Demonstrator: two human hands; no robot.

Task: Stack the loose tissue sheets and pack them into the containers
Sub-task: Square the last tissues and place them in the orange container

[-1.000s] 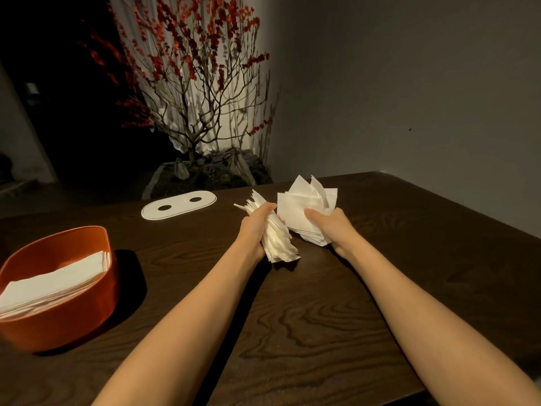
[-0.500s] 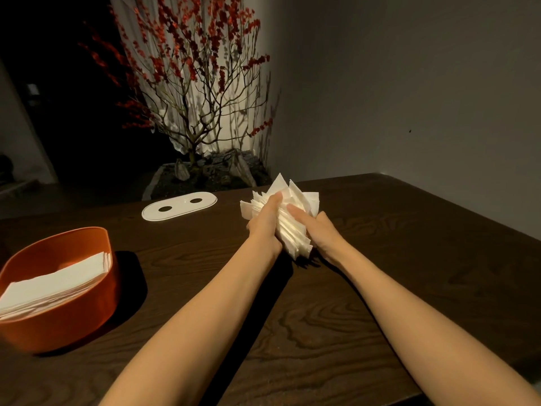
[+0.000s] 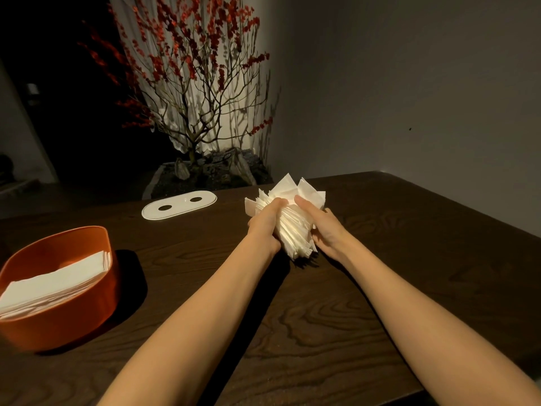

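Now both hands meet over the dark wooden desk, the left hand and right hand pressing a ragged bundle of tissue sheets between them, fingers curled around its two sides with the uneven corners fanning out beyond the fingertips. Well to the left of the fingers, nearer the person, sits an orange container with a flat tissue stack inside, while a white oval lid lies left of the fingers.

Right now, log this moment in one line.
left hand: grips tissue bundle | right hand: presses bundle | orange container: holds tissues
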